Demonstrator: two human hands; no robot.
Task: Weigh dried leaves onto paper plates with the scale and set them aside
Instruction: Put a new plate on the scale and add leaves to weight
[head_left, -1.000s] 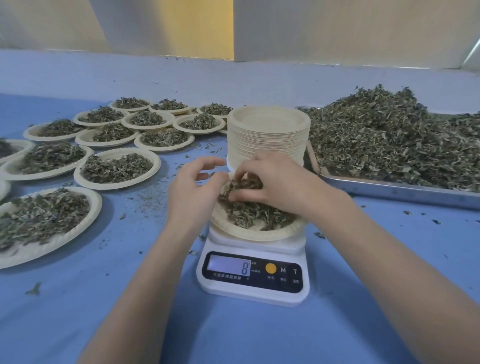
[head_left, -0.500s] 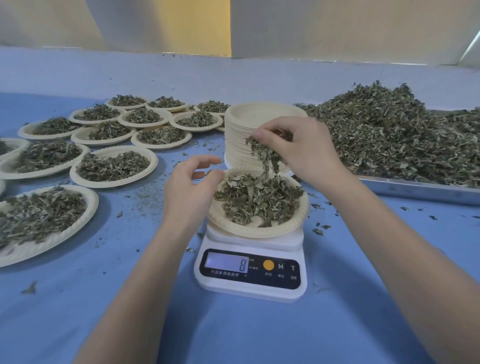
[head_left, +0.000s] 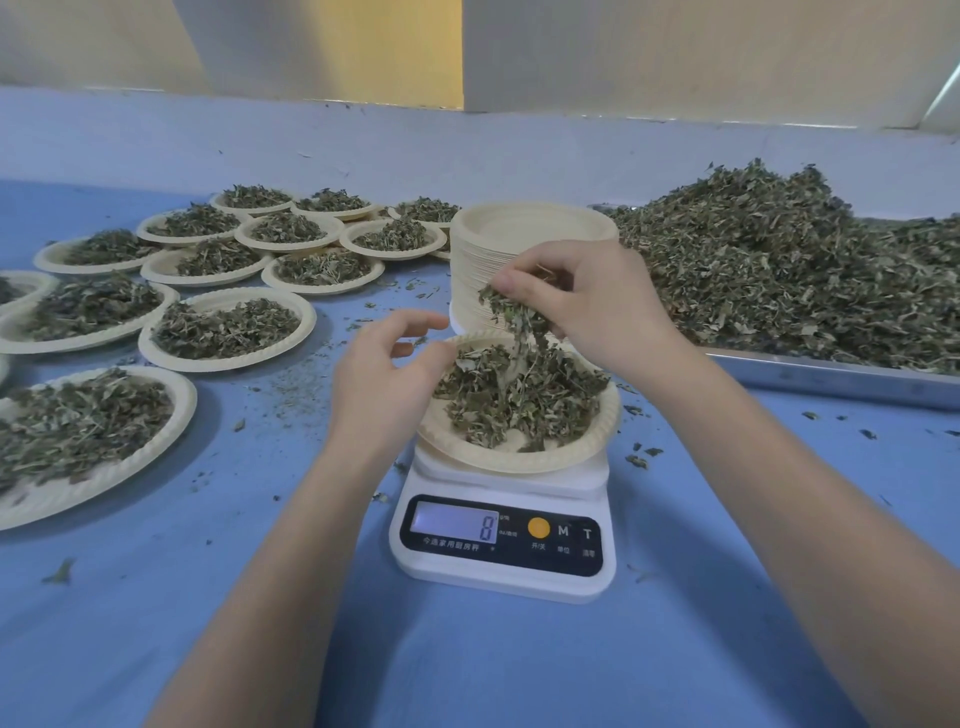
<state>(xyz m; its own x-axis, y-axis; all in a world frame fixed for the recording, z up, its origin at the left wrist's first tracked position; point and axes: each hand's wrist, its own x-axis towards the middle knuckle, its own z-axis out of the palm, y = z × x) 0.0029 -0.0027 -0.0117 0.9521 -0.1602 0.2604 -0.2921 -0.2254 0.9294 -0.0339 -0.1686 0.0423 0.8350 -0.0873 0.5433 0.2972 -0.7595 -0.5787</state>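
A white kitchen scale (head_left: 501, 551) stands in the middle of the blue table, its display reading 8. On it sits a paper plate (head_left: 524, 457) holding dried leaves (head_left: 514, 400). My right hand (head_left: 587, 306) hovers above the plate's far side and pinches a tuft of leaves that trails down to the pile. My left hand (head_left: 382, 384) is at the plate's left rim, fingers loosely curled, thumb near the rim; a grip on the rim cannot be seen. A stack of unused paper plates (head_left: 530, 228) stands just behind the scale.
A metal tray (head_left: 831, 379) heaped with dried leaves (head_left: 779, 270) fills the right side. Several filled plates (head_left: 228, 327) cover the left and back left of the table. Leaf crumbs lie scattered around the scale.
My right hand rose from inside the plate, lifting a pinch of leaves above it. My left hand stayed by the plate's left rim. The display still reads 8.
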